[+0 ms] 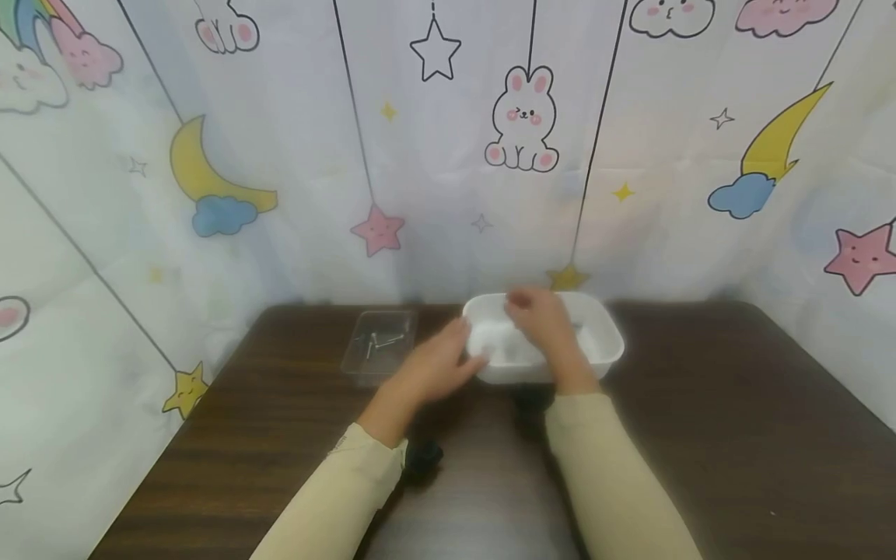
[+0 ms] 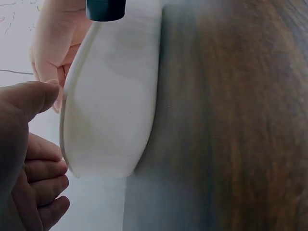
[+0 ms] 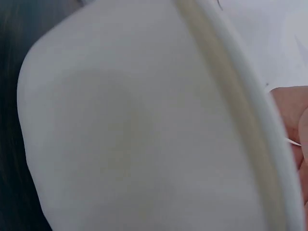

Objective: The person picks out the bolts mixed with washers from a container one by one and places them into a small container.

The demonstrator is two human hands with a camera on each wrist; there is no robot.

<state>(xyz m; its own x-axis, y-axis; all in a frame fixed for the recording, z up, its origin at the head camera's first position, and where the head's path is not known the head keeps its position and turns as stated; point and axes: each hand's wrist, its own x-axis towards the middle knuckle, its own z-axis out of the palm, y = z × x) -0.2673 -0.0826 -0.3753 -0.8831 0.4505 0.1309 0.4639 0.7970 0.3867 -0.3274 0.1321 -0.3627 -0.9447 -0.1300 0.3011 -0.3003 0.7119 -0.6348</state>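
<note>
A white plastic basin (image 1: 546, 374) stands near the back edge of the table. At its left end is my left hand (image 1: 442, 362), thumb spread from loosely bent fingers. In the left wrist view, the thumb and fingers lie close to the basin's rim (image 2: 62, 125); contact is unclear. My right hand (image 1: 544, 317) is over the basin with curled fingers. Whether it pinches something small is blurred in the head view and mostly hidden behind the basin wall (image 3: 125, 134) in the right wrist view. A small dark item (image 1: 577, 327) shows inside the basin, too blurred to name.
Left of the basin sits a clear plastic tray (image 1: 353, 364) with several thin metal pieces (image 1: 387, 342) that look like screws or nails. Both are on a dark wood table (image 1: 714, 404). A printed white curtain (image 1: 448, 179) hangs behind the table.
</note>
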